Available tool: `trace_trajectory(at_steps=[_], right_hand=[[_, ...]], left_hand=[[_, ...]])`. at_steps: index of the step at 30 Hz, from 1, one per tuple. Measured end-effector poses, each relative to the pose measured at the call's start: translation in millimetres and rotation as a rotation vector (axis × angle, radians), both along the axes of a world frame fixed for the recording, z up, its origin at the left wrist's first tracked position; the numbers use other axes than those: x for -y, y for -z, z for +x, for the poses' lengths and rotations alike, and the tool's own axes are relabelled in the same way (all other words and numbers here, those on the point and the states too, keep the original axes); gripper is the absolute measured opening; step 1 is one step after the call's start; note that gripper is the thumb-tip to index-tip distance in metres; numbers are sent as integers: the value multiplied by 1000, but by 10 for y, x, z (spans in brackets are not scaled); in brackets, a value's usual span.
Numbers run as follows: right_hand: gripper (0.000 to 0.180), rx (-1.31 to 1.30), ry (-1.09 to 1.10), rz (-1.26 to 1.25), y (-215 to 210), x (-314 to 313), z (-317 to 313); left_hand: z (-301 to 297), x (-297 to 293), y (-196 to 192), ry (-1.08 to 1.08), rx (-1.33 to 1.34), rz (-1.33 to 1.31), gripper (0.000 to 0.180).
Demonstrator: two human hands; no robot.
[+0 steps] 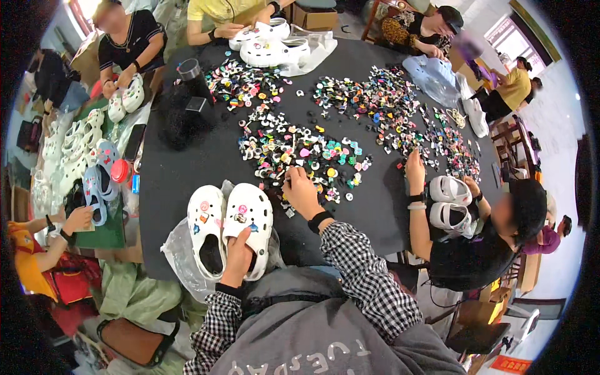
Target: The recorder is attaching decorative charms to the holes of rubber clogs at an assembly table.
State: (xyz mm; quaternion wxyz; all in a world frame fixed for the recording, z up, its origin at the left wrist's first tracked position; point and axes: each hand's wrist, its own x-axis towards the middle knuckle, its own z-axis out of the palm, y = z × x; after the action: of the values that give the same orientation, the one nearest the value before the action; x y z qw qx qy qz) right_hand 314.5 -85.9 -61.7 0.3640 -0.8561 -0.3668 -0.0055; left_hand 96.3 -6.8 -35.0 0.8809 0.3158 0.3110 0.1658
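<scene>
My left hand (237,257) grips a white clog (257,205) at its opening, with the thumb on top and the other fingers hidden inside. Beside it on the left lies the matching white clog (197,236). Both toes point away from me and carry a few coloured shoe charms. My right hand (302,192) reaches to the near edge of a loose pile of shoe charms (294,147), fingers bent and drawn together. Whatever is between those fingertips is too small to make out. Under the clogs spreads a clear plastic bag (181,253).
More charm piles (375,100) cover the far and right parts of the black table (165,187). A dark cup (189,70) stands far left. Co-workers sit around with white clogs (269,51); one at right reaches a hand (414,170) toward the charms. A side table holds clogs (74,150).
</scene>
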Motion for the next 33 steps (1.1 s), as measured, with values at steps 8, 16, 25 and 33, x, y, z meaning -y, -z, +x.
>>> trace_trajectory(at_steps=[8, 16, 25, 33], right_hand=[[20, -117, 73, 64, -77, -78, 79], [17, -154, 39, 55, 67, -95, 145], [25, -259, -6, 234, 141, -30, 166], [21, -446, -28, 289, 215, -1, 244]], left_hand=[[11, 7, 2, -30, 20, -26, 31], [-8, -8, 54, -40, 18, -14, 35], [0, 9, 57, -44, 22, -49, 34], [4, 10, 9, -19, 17, -41, 34]])
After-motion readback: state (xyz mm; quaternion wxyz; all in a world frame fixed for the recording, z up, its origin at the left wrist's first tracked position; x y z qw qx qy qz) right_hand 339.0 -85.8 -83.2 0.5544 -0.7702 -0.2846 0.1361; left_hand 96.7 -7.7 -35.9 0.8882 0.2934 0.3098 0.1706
